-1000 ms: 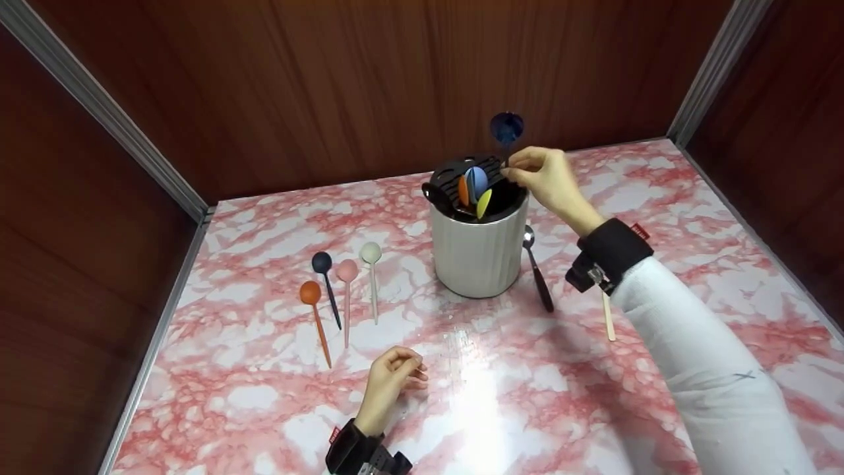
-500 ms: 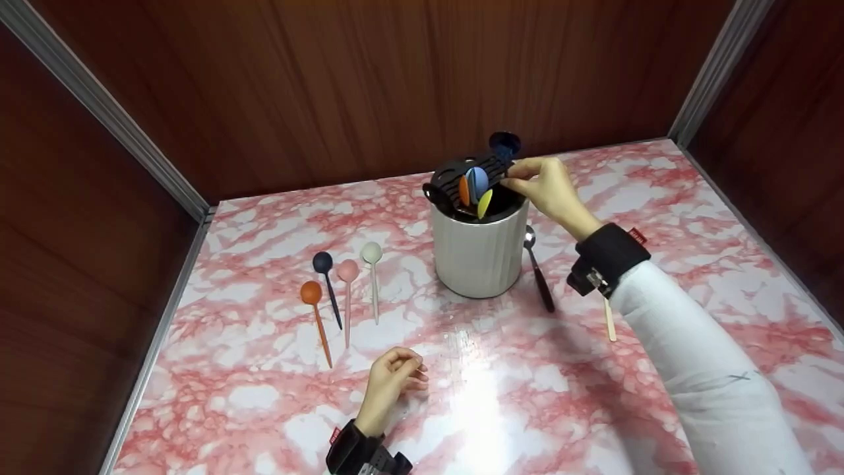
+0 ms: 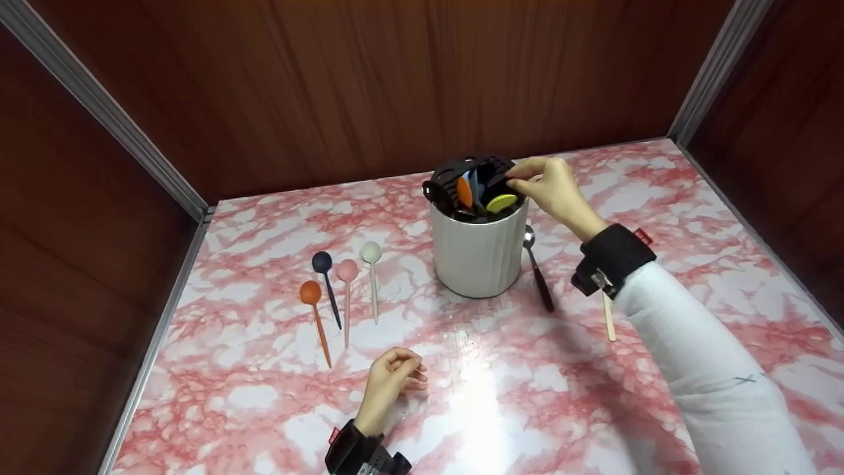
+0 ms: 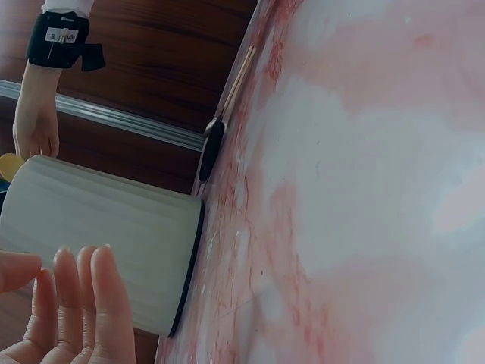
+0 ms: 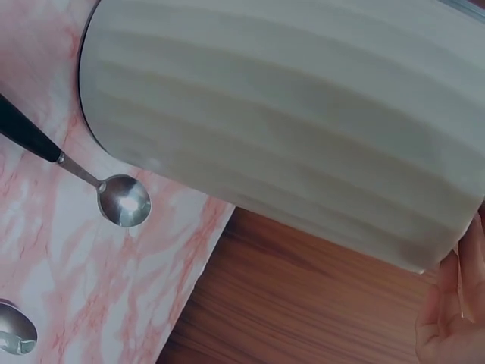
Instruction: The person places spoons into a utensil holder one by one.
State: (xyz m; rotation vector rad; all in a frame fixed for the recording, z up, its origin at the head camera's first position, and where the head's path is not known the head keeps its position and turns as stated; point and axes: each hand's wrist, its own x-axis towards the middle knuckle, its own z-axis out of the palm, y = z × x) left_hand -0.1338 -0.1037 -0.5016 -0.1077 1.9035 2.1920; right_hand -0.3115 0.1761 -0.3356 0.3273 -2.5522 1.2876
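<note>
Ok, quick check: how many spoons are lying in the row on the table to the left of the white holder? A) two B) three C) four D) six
C: the head view shows four in a row left of the white holder: an orange spoon, a dark blue spoon, a pink spoon and a pale cream spoon.

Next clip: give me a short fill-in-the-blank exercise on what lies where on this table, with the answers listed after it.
1. The right hand is at the rim of the ribbed ____ holder.
2. Left of the holder, ____ coloured spoons lie side by side on the marble table.
3. The metal spoon to the right of the holder has a ____ handle.
4. The left hand rests on the table, holding ____.

Missing words: white; four; black; nothing
</note>
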